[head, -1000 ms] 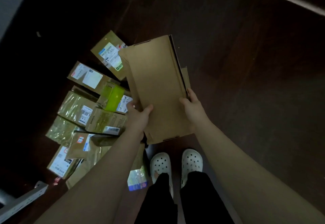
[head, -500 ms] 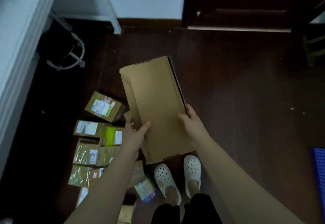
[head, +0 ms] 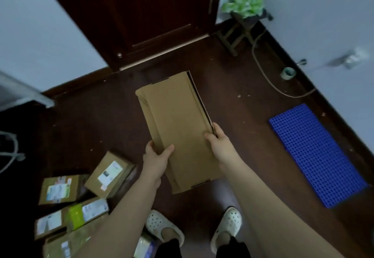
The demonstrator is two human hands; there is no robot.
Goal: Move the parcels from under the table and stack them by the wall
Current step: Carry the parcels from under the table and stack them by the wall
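Observation:
I carry a long flat brown cardboard parcel [head: 178, 128] in front of me above the dark floor. My left hand [head: 155, 160] grips its near left edge, thumb on top. My right hand [head: 219, 143] grips the right edge, fingers curled round it. Several smaller labelled parcels [head: 109, 174] lie on the floor at the lower left, among them a box with a green patch [head: 77, 217]. A pale wall [head: 323, 35] runs along the right.
A blue perforated mat [head: 317, 154] lies on the floor by the right wall. A dark wooden door [head: 141, 14] is ahead. A wooden stool with a green plant [head: 247, 0] stands in the corner, with a cable and a tape roll [head: 288, 73] beside it. A white table leg [head: 26, 93] is at left.
My view has swung up and to the right, away from the parcel pile toward the door and right wall. Both hands keep the same hold on the flat parcel.

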